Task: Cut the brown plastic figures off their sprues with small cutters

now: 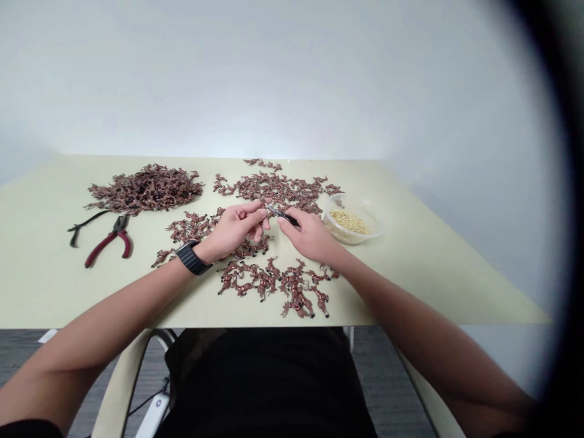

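at mid-table, between the hands, here's the tool (287, 218), slim, black-bodied, with a bright, narrow tip angled towards the left fingers. looks light and stiff, fairly smooth; the dark body is the place to grip, as that fine tip could bend. the right hand (312, 234) is closed around it. over to the left hand (235, 228): thumb and fingers curled close by the tip, but can't tell whether they pinch anything. around them, brown deer (298, 299), glossy, thin-legged, probably hard and a bit fragile at the antlers. beside the right hand, a clear bowl (340, 238) of gold bits (349, 221). further left, a tangled deer heap (150, 188), and red-handled pliers (119, 229) lying open on the table (420, 261).
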Demonstrator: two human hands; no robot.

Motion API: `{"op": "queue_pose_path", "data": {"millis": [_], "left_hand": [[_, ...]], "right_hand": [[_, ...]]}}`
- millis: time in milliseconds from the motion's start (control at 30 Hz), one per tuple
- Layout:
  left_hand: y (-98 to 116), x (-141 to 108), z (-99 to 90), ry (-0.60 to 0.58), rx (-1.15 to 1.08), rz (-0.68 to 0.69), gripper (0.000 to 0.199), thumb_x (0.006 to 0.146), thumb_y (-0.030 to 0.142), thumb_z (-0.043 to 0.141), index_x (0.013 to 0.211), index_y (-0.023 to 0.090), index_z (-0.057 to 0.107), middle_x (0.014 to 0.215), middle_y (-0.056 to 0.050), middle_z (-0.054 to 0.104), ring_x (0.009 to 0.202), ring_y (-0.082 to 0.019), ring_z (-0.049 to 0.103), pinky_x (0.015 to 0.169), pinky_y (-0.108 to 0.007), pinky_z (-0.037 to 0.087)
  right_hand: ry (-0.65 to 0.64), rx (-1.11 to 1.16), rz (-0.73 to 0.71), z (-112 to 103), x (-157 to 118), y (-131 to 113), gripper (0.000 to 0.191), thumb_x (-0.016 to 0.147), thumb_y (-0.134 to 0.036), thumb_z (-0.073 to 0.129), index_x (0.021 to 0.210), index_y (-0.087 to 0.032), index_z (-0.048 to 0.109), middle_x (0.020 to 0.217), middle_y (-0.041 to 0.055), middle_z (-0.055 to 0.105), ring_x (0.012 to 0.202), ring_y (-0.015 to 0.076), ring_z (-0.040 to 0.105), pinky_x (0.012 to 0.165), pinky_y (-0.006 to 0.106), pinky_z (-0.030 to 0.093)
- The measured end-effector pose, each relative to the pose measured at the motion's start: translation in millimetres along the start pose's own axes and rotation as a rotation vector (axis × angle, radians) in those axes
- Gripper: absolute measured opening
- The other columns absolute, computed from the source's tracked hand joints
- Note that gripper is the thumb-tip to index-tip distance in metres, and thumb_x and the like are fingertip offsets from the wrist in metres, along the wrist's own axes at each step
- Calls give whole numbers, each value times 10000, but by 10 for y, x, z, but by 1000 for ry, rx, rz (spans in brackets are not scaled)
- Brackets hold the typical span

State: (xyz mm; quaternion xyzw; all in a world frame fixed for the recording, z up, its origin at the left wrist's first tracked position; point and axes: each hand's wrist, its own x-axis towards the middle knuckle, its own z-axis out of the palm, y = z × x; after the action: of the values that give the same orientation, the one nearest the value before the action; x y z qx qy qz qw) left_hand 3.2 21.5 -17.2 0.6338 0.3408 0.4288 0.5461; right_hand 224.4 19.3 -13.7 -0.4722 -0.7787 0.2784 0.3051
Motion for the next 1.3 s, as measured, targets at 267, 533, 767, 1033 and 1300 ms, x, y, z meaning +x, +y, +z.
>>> {"op": "queue_pose_path", "data": {"millis": [267,533,767,1033,1300], "left_hand": [[-145,18,-221,106,923,436,468,1007,277,578,1464,202,646,858,-71,670,647,-139,501,626,-262,431],[-42,45,-104,33,-63,-38,399,997,406,664,1317,168,679,849,-23,691,560,-82,568,556,-224,483],[33,39,-141,-54,-358,-146,185,957,306,729,1027,135,734,753,9,654,486,-36,482,459,-182,376],[87,30,-129,-75,-396,-175,353,989,285,688,1294,108,707,729,16,616,475,-34,453,433,-170,324],[64,20,-138,-71,-355,-150,304,989,305,696,1233,127,729,757,12,636,475,-30,463,445,-163,349]], "right_hand": [[-397,817,403,83,31,-46,465,969,-695,462,856,-244,471,685,-65,231,555,129,122,453,266,116],[103,42,-43,-87,27,42,327,1006,-536,534,909,-225,557,764,15,534,681,175,445,641,319,318],[55,-122,-223,-115,47,110,245,1020,-459,530,1013,-219,581,838,36,592,744,202,511,701,343,337],[34,-148,-209,-103,40,115,286,1037,-490,502,1007,-212,563,762,7,570,673,173,498,655,327,319],[31,-146,-202,-119,33,98,295,1031,-498,513,958,-213,544,743,5,556,658,166,490,638,325,316]]}}
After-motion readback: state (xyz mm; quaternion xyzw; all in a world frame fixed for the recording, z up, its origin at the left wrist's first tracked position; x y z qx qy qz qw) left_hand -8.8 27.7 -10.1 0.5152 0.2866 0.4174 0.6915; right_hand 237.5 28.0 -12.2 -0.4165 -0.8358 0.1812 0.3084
